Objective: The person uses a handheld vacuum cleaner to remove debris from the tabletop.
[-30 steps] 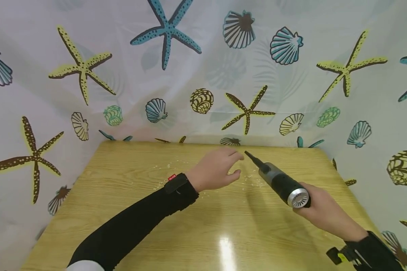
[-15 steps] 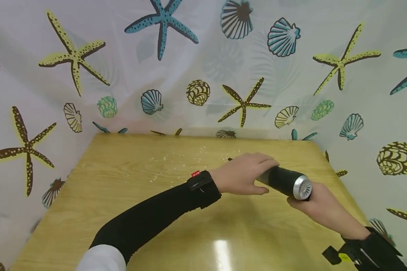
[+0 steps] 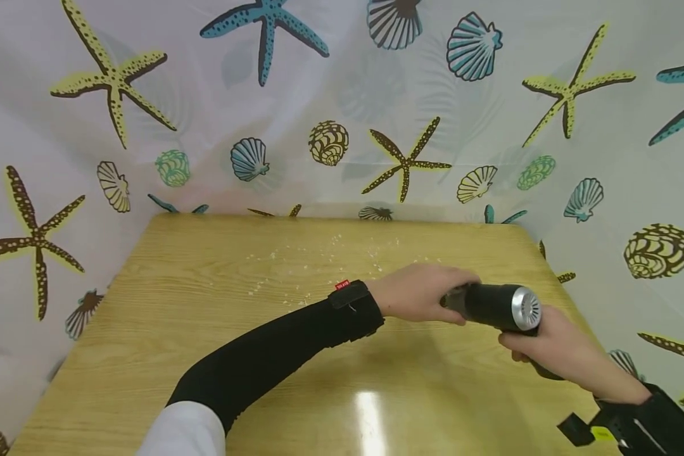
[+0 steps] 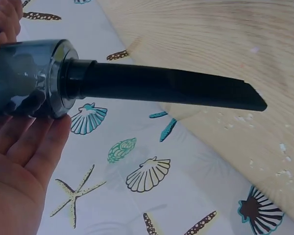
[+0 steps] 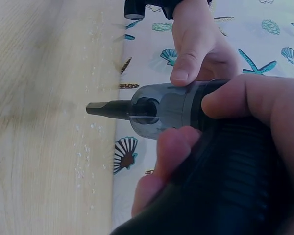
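A black handheld vacuum with a silver end is held above the right part of the table. My right hand grips its handle, thumb and fingers curled around it. My left hand holds the front of the body at the clear dust cup, fingers beneath it in the left wrist view. From that cup a long black crevice nozzle with a slanted tip points out over the wood. In the right wrist view the left thumb lies against the cup; the left hand hides the nozzle in the head view.
Small white crumbs are scattered over the middle and far part of the wooden table. A white cloth printed with starfish and shells surrounds the table's back and sides.
My left hand has moved right from near the nozzle tip onto the front of the vacuum and now holds it. The vacuum has swung more sideways, its nozzle going behind the left hand.
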The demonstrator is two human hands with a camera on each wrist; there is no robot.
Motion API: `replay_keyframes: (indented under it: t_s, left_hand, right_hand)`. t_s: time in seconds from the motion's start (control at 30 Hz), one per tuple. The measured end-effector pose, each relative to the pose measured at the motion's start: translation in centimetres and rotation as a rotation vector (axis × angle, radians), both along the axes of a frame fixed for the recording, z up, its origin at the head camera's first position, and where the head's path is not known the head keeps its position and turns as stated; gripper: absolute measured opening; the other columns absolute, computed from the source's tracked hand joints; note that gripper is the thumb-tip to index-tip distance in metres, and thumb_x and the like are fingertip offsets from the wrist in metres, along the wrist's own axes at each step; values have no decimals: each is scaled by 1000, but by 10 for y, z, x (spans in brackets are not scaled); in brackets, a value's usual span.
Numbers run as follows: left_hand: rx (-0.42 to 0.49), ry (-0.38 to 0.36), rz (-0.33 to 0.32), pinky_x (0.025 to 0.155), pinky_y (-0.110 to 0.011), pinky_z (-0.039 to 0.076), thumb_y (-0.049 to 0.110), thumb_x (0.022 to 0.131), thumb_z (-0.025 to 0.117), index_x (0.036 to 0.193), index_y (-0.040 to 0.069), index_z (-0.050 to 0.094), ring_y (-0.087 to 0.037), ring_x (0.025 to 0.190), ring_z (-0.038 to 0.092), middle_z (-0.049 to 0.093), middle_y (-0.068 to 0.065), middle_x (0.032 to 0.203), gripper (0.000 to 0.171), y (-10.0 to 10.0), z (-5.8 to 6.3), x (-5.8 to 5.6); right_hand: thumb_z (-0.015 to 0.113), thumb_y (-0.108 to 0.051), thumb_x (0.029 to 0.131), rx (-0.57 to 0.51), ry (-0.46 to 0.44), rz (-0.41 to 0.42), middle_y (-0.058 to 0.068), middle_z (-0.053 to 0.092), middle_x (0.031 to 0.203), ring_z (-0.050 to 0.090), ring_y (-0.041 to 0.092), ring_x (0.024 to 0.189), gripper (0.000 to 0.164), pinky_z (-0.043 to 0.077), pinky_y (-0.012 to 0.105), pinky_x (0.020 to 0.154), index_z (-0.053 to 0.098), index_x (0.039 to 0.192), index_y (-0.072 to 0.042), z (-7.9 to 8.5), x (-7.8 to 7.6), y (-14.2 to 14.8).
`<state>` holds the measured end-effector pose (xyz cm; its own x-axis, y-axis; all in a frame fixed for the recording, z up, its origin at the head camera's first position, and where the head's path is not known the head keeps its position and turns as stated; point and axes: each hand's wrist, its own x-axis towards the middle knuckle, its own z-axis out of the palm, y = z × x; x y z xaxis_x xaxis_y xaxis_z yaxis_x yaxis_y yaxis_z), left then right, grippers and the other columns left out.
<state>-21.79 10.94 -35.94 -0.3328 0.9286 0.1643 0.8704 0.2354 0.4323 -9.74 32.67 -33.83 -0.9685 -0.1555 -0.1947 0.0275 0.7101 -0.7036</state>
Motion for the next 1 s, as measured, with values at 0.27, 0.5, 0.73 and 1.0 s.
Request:
replay_keyframes:
  t_s: [0.27, 0.5, 0.73, 1.0]
  left_hand:
    - [-20, -54, -41, 81, -20, 44, 46, 77, 75, 130, 20, 53, -1, 90, 50, 58, 9, 113, 63, 10, 12, 1]
    - [-35, -49, -75, 79, -19, 45, 49, 77, 73, 130, 18, 53, -1, 88, 51, 60, 9, 109, 64, 14, 10, 5]
    - [-46, -48, -84, 77, -19, 44, 49, 77, 74, 131, 18, 52, -3, 86, 51, 60, 9, 107, 65, 20, 5, 4]
    - [-14, -93, -96, 78, -20, 46, 45, 77, 75, 129, 18, 54, 0, 87, 52, 61, 9, 108, 63, 21, 0, 3]
  right_hand:
    - [62, -8, 88, -81, -64, -4, 15, 59, 69, 58, 29, 61, 42, 50, 40, 54, 46, 122, 12, 9, 10, 11]
    - [62, -8, 88, -105, -100, 6, 16, 58, 70, 57, 28, 60, 34, 51, 41, 54, 51, 112, 13, 8, 15, 15]
    - [64, -10, 88, -85, -103, -2, 14, 57, 68, 56, 29, 58, 45, 48, 40, 52, 43, 124, 10, 2, 18, 19]
    - [64, -12, 88, -46, -103, -5, 13, 56, 65, 55, 29, 56, 43, 46, 40, 51, 47, 120, 10, 3, 18, 17]
